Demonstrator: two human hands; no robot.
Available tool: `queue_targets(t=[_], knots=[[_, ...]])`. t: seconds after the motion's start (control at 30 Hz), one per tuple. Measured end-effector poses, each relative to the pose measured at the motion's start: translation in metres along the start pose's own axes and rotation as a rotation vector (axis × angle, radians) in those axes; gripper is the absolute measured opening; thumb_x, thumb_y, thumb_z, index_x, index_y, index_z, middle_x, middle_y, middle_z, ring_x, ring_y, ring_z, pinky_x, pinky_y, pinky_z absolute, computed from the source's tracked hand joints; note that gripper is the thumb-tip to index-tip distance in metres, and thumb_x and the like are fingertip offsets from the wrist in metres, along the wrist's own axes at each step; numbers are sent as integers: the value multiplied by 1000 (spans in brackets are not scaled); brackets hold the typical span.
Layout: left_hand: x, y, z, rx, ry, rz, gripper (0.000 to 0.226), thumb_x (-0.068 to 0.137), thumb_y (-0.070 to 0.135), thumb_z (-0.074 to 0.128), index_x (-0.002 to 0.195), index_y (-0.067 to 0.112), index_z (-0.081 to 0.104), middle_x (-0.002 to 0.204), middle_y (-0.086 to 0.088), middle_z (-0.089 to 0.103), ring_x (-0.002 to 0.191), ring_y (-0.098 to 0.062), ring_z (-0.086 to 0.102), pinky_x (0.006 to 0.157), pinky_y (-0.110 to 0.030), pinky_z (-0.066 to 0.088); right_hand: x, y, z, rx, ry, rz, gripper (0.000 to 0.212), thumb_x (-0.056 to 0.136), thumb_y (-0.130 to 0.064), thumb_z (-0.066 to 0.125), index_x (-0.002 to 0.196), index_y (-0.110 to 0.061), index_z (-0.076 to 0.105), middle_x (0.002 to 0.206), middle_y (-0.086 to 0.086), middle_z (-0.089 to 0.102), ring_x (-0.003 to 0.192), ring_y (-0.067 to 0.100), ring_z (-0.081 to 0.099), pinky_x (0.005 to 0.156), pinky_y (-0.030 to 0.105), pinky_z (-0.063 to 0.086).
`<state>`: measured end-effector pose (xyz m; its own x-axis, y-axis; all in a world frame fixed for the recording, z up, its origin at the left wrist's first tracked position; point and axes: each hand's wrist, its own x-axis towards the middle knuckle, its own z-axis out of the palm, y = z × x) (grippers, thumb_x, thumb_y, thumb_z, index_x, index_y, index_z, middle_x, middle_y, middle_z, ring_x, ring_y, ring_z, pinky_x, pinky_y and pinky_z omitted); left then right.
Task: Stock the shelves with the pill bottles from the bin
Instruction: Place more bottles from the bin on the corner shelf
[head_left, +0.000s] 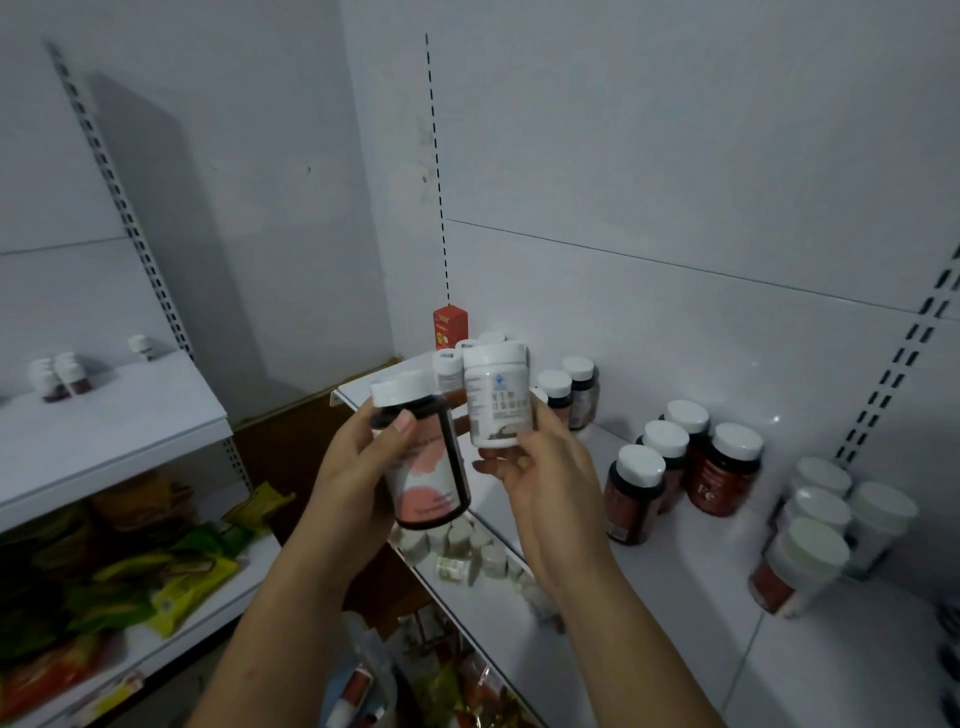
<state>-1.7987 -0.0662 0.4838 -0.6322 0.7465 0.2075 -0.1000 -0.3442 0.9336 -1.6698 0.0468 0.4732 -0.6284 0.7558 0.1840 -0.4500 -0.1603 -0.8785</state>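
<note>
Dim, bluish indoor light; soft shadows on wall; wide-angle bending at edges; corners dark, slightly blurred.

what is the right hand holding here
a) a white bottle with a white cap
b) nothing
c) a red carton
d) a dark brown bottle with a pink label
a: the right hand grips a white bottle with a white cap from below, while the dark brown bottle with the pink label is in the left hand, and the red carton stands at the back of the shelf.
</note>
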Motion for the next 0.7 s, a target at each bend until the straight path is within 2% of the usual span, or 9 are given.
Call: queue_targets(t=[0.1,0.17,0.27,0.4,0.5,0.6,0.7], knots=[[-3,-2,4,36,-8,20,55,83,38,72,132,16,63,110,-6,78,97,-25,76,77,-34,63,-6,-3,-7,-224,-29,-92,48,97,-14,61,139,-37,62,122,-9,74,114,11,70,95,36,58],[-4,-5,3,53,0,32,49,87,28,63,134,14,62,115,-8,78,100,-25,76,78,-33,62,-8,-3,-11,-282,-48,-98,53,97,-7,65,142,-33,60,120,-12,74,111,4,69,90,26,58],[-7,-12,-3,83,12,12,51,89,26,60,139,15,60,124,-11,75,109,-29,74,87,-38,62,-8,7,-15,-325,-47,-56,60,94,-8,71,146,-32,56,127,-10,70,110,0,68,80,16,57],[-7,-24,-16,81,41,-21,49,87,25,61,135,16,62,119,-12,77,106,-30,75,83,-35,63,-1,29,-12,-370,-81,14,57,92,-16,75,140,-40,57,127,-9,68,112,7,69,79,25,62],[2,-33,-32,77,55,-63,47,87,24,62,134,17,64,120,-16,76,106,-33,75,84,-37,63,10,46,-3,-379,-58,50,54,90,-16,77,135,-40,59,124,-13,70,112,8,70,86,35,64],[21,-38,-52,114,39,-90,46,88,26,64,134,21,66,124,-14,74,112,-34,73,88,-38,63,28,66,9,-366,0,72,55,89,-14,79,132,-40,59,123,-13,71,110,6,70,87,33,63],[51,-43,-71,177,10,-77,39,86,32,69,126,35,71,125,-4,75,114,-27,73,90,-40,62,56,95,25,-303,112,128,52,87,-15,80,128,-39,60,118,-10,73,105,7,73,84,32,63]])
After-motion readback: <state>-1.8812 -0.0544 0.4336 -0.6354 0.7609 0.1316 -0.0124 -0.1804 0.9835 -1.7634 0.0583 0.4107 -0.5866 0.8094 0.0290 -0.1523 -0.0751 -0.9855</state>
